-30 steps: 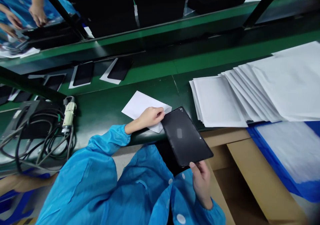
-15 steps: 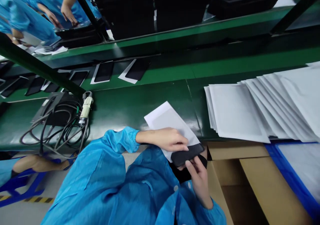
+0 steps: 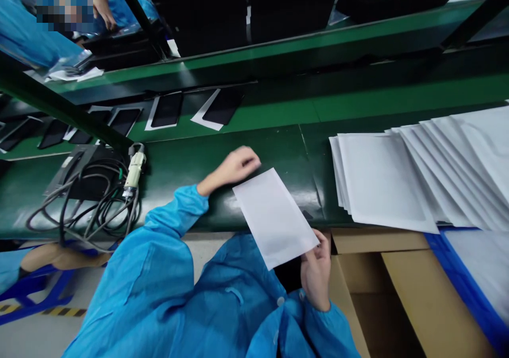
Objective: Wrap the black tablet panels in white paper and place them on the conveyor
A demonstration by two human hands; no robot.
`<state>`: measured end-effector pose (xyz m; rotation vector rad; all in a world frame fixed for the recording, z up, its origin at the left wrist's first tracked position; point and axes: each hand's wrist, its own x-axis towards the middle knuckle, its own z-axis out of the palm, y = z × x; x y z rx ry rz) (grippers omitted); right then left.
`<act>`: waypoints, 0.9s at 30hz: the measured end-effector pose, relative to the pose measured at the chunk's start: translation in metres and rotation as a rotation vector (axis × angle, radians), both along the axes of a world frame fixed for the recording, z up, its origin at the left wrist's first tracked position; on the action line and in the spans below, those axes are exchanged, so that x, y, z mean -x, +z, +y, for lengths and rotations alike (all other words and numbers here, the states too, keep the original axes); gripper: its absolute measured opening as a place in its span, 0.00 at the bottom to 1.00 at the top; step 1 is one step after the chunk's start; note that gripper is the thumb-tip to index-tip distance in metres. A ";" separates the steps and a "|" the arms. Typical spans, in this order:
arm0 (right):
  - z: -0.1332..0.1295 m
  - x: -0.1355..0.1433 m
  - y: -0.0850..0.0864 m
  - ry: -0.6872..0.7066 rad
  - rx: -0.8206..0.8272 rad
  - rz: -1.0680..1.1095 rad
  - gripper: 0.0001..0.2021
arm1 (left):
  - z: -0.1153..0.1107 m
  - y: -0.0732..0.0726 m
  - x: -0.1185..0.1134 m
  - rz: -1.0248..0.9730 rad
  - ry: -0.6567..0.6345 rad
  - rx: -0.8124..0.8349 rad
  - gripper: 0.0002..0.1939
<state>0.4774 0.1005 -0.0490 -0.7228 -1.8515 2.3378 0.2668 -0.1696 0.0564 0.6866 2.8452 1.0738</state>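
Observation:
A flat white sleeve (image 3: pixel 276 217) lies tilted across the bench's front edge and over my lap. My right hand (image 3: pixel 317 270) pinches its lower right corner, thumb and fingers on either side. My left hand (image 3: pixel 238 164) is just off the sleeve's upper left corner, above the bench, with its fingers curled and smeared by motion. The black panel seen earlier at the sleeve's mouth is out of sight; whether it is inside or underneath is hidden.
White sleeves (image 3: pixel 387 180) are fanned in a stack at right, above an open cardboard box (image 3: pixel 429 294). Black panels (image 3: pixel 167 110) on white sleeves line the belt behind. An electric screwdriver (image 3: pixel 135 171) and coiled cables (image 3: pixel 97 199) lie left. A co-worker's hand (image 3: pixel 104 10) shows at upper left.
My left hand has left the sleeve and moved up and left. The sleeve has turned and its broad white face shows. The black panel has gone from view. My right hand now grips the sleeve's corner.

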 end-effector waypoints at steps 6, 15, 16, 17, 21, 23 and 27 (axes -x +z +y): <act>-0.007 0.003 0.001 -0.025 0.020 -0.054 0.21 | -0.111 -0.016 0.086 0.125 0.703 0.129 0.21; -0.052 -0.040 -0.008 0.061 0.068 -0.093 0.32 | -0.142 -0.038 0.141 0.071 0.724 0.201 0.16; -0.055 -0.040 -0.004 0.068 0.064 -0.129 0.32 | -0.142 -0.038 0.142 0.075 0.710 0.189 0.13; -0.056 -0.038 0.001 0.060 0.068 -0.156 0.30 | -0.142 -0.038 0.143 0.083 0.697 0.175 0.10; -0.042 -0.013 0.033 -0.106 0.081 -0.114 0.19 | -0.144 -0.035 0.142 0.123 0.652 0.152 0.06; -0.021 0.004 0.053 -0.230 0.026 -0.039 0.17 | -0.141 -0.032 0.139 0.154 0.630 0.145 0.08; 0.040 0.051 0.083 -0.462 -0.159 0.210 0.27 | -0.123 -0.026 0.127 0.276 0.605 0.060 0.11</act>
